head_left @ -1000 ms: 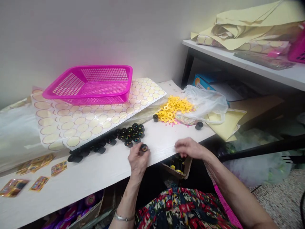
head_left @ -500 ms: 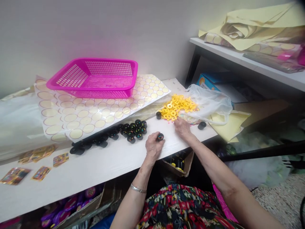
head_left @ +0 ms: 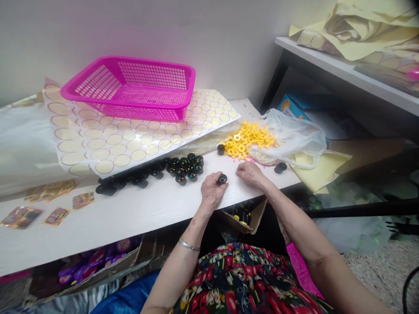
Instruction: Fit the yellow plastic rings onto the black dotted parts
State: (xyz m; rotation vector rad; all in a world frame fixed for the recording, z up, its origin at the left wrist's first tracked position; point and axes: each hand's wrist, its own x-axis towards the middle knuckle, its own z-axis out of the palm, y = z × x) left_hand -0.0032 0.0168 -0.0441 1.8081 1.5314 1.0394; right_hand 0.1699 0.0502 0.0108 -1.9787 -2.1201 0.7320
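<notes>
My left hand (head_left: 212, 190) is closed round a small black cup (head_left: 222, 179) that stands on the table with coloured bits inside. Just to its right, my right hand (head_left: 251, 173) has its fingers pressed together; whatever they hold is hidden or too small to name. Beyond the right hand lies a pile of yellow rings (head_left: 246, 138), with tiny pink pieces (head_left: 248, 159) scattered at its near edge. One black cup (head_left: 221, 149) sits at the pile's left side, and another black piece (head_left: 280, 168) lies to the right. Several filled black cups (head_left: 185, 167) cluster left of my left hand.
A pink basket (head_left: 131, 112) rests on sheets of round stickers (head_left: 137, 155) at the back. A clear plastic bag (head_left: 294, 135) lies right of the rings. Colourful cards (head_left: 57, 216) are at the left. Under the table's front edge is a cardboard box (head_left: 258, 216) with black-and-yellow pieces.
My right hand has drawn back from the yellow rings towards the cup in my left hand. My left hand keeps its hold. The whole view has shifted slightly.
</notes>
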